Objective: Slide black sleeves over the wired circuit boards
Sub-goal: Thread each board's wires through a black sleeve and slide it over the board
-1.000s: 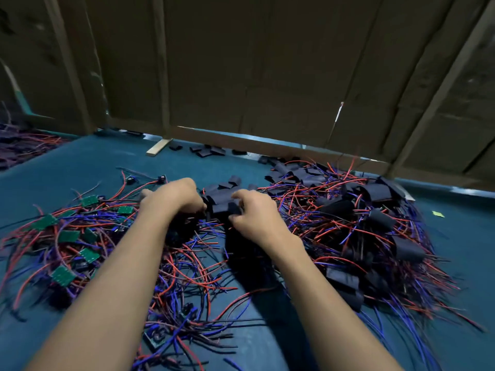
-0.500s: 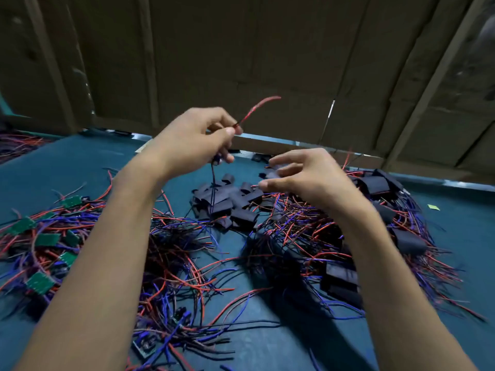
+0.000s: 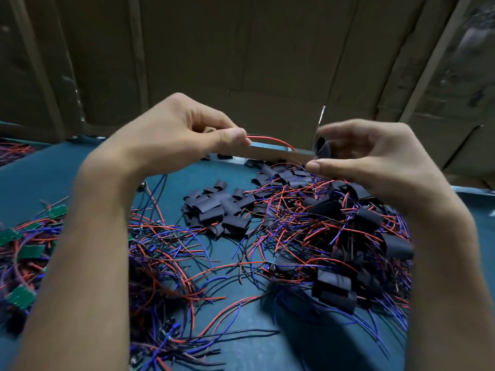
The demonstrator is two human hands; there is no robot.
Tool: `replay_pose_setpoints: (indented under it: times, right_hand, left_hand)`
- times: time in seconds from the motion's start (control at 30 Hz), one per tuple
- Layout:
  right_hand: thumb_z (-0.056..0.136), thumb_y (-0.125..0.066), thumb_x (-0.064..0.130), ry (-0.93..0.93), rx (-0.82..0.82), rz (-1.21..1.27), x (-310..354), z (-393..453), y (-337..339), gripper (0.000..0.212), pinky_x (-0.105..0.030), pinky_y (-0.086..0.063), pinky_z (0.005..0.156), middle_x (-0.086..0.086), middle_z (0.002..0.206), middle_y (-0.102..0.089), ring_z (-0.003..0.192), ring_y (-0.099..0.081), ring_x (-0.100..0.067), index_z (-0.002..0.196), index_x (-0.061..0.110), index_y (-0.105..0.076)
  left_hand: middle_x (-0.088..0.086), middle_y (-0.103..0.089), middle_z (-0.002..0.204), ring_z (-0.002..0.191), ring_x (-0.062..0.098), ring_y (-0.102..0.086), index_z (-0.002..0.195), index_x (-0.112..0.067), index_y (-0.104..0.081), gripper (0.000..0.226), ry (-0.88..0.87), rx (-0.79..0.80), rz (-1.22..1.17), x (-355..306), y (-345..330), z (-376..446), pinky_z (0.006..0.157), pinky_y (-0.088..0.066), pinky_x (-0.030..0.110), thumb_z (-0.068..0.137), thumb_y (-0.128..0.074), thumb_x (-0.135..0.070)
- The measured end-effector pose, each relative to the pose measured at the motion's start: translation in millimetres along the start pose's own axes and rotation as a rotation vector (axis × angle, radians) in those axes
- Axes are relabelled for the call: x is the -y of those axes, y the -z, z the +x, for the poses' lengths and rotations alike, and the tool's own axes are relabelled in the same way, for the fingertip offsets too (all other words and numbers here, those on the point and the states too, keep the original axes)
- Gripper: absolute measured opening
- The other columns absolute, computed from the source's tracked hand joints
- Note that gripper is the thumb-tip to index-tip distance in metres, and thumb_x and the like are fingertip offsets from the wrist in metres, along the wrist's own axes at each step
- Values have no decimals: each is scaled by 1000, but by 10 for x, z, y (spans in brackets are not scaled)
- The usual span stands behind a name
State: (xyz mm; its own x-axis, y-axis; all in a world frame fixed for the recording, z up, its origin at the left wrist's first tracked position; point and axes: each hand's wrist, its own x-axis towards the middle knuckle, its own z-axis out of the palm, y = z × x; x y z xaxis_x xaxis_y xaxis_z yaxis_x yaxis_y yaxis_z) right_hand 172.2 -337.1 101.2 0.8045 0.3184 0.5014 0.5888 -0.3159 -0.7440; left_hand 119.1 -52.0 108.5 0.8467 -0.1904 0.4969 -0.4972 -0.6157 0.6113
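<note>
Dim light, soft blur, wide-angle edge distortion.

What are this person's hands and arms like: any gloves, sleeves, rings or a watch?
Nothing is worn that shows. The left hand and right hand are bare, with no gloves and no rings visible on the fingers. Both forearms are bare as far as the bottom edge of the picture, with no sleeve, watch or wristband in view. The thumbnails are short and plain.

Boards (image 3: pixel 29 251) left – sleeves (image 3: pixel 217 210) centre
</note>
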Motion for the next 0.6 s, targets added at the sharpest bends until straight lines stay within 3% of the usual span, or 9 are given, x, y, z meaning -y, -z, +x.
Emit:
replay_pose_setpoints:
  times: [0.07,0.13,0.2,0.27,0.33,0.47,0.6]
  right_hand:
    - [59,-93,21,3,50,-13,-9,-7,15,40,-26,-61,79,4,84,-79,82,-76,-13,96,16,-78]
    - [58,-91,22,26,96,-2,3,-5,-4,36,-18,-57,76,5,84,-79,78,-73,-4,92,18,-78]
    - [59,-91,20,45,130,9,15,-7,-44,37,-16,-56,75,6,86,-79,78,-70,-1,94,17,-78]
    - [61,-91,19,52,149,44,15,-6,-77,38,-22,-59,77,3,89,-79,81,-72,-4,97,15,-78]
    - [62,-91,16,69,153,74,9,4,-101,39,-22,-59,80,2,90,-79,82,-72,-6,98,13,-78]
    - [64,-92,11,58,130,54,-22,17,-98,36,-23,-59,83,2,89,-79,82,-72,-7,97,13,-78]
    - [61,-91,19,25,110,30,-31,4,-82,40,-28,-61,85,1,89,-79,83,-72,-9,98,13,-77]
  left_hand:
    - [-4,-40,52,51,8,-31,92,-39,-79,19,-18,-13,-45,17,18,2,46,-24,19,93,-66,-51]
    - [-11,-43,50,49,6,-33,93,-36,-80,21,-33,-16,-80,14,33,15,44,-25,15,92,-66,-52]
    - [0,-51,54,52,13,-38,93,-36,-80,23,-57,3,-92,-14,25,23,47,-31,23,90,-65,-54]
    - [26,-58,73,61,36,-38,95,-35,-80,26,-71,43,-97,-46,-7,32,53,-35,45,89,-66,-56]
    - [31,-60,80,64,41,-38,95,-34,-80,27,-81,65,-109,-58,-32,40,55,-35,54,88,-66,-56]
    - [36,-57,79,63,42,-36,96,-30,-80,29,-68,64,-163,-35,-7,32,54,-34,53,87,-68,-55]
    - [31,-62,82,61,22,-40,94,-30,-81,29,-79,46,-191,17,51,4,58,-34,36,85,-68,-55]
